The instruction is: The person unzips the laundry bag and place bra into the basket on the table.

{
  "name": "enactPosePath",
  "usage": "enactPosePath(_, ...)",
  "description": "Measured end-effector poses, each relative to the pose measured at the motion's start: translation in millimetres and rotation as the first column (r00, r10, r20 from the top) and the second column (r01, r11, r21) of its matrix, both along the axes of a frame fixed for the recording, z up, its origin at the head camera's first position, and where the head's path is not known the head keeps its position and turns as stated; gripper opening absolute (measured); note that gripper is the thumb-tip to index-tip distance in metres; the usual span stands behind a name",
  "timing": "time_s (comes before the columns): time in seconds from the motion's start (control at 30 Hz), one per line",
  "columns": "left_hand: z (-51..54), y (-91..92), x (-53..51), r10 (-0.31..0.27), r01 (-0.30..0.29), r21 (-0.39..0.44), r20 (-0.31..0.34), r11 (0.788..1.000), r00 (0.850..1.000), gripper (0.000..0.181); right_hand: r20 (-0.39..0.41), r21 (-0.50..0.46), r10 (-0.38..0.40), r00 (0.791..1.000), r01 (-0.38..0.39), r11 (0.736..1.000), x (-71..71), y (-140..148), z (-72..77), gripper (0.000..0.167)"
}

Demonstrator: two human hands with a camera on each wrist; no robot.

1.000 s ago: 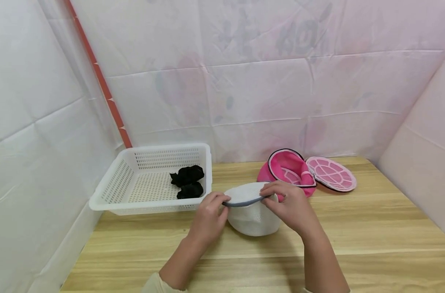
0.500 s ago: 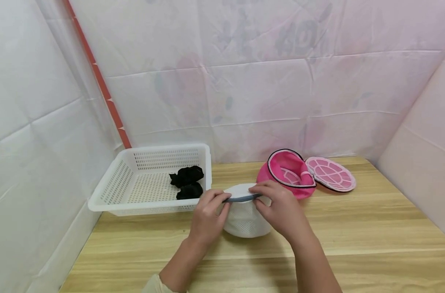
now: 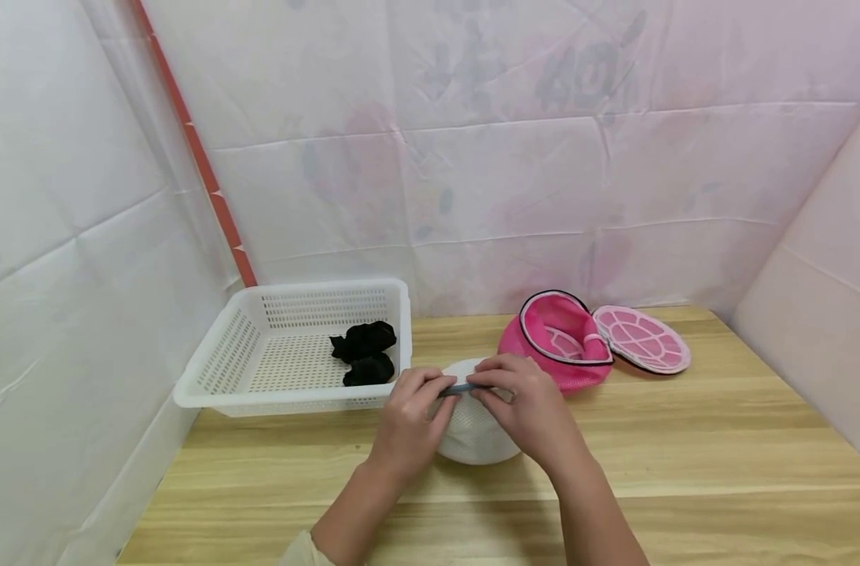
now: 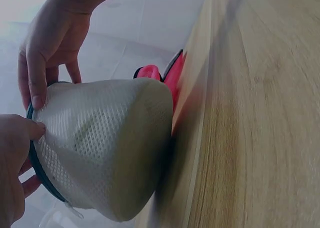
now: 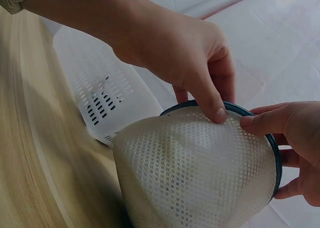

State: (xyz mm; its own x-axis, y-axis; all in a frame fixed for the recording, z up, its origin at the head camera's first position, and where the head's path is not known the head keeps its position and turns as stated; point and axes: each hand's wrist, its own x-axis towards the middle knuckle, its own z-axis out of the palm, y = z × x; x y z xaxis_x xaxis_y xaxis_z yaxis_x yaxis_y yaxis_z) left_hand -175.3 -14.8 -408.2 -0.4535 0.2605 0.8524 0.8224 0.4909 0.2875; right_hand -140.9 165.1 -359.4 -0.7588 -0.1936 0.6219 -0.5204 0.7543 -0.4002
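Note:
A white mesh laundry bag (image 3: 478,440) with a dark blue-grey zipper rim (image 4: 42,173) stands on the wooden table. My left hand (image 3: 405,428) pinches the rim between thumb and fingers. Close beside it, my right hand (image 3: 532,405) pinches the same rim, thumb on the mesh side. Both wrist views show the two thumbs near each other on the mesh. A zipper pull (image 4: 75,210) hangs at the rim in the left wrist view. What the bag contains is hidden.
To the left stands a white perforated basket (image 3: 211,369) holding black bundled cloth items (image 3: 365,342). A pink mesh bag (image 3: 515,346) sits behind my right hand, its round lid (image 3: 642,339) folded back on the table. White sheeting (image 3: 501,189) encloses the back and sides.
My right hand has moved left along the rim, closer to my left hand. My left hand keeps its pinch and has barely moved.

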Motion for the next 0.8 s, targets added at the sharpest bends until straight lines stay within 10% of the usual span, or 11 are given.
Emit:
enactPosePath(0.5,-8.3,-12.2,-11.4,0.042,-0.048,0.029,0.181,0.998,0.983,0.022,0.045,-0.166,0.012,0.999,-0.005,0.986,-0.6,18,3.1,0.024)
enactPosePath(0.8,-8.2,-11.9,-13.1,0.058,-0.066,0.083,0.102,0.994,0.993,0.017,0.057,-0.192,-0.015,0.998,0.026,0.981,1.4,20,5.7,0.026)
